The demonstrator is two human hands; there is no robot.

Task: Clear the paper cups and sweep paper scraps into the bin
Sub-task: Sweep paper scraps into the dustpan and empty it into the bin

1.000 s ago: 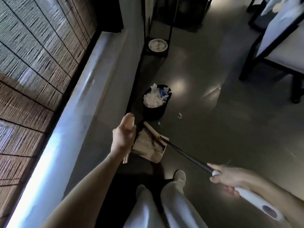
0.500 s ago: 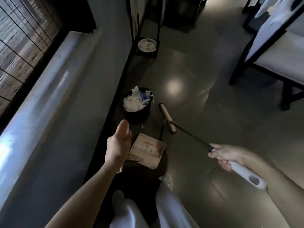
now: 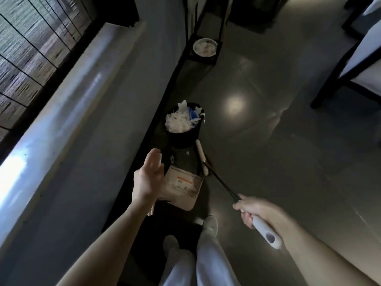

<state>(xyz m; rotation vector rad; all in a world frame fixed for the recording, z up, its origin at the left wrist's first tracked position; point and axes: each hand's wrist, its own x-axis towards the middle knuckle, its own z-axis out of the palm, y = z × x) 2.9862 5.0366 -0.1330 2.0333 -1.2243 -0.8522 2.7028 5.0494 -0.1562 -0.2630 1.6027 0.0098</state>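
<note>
While right fingers (image 3: 241,207) wrap the broom handle (image 3: 266,232), left fingers (image 3: 154,161) hold cardboard (image 3: 183,186).

broom (image 3: 222,181) | head swept off card (image 3: 183,187) | now beside bin (image 3: 183,139), perhaps touching

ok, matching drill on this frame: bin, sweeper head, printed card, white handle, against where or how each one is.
Things:
1. bin
2. sweeper head
3. printed card
4. white handle

States:
a. gripped by the right hand
b. piled with white paper scraps
c. lying on the floor just right of the bin
d. held by the left hand

Pairs: 1-b, 2-c, 3-d, 4-a
</note>
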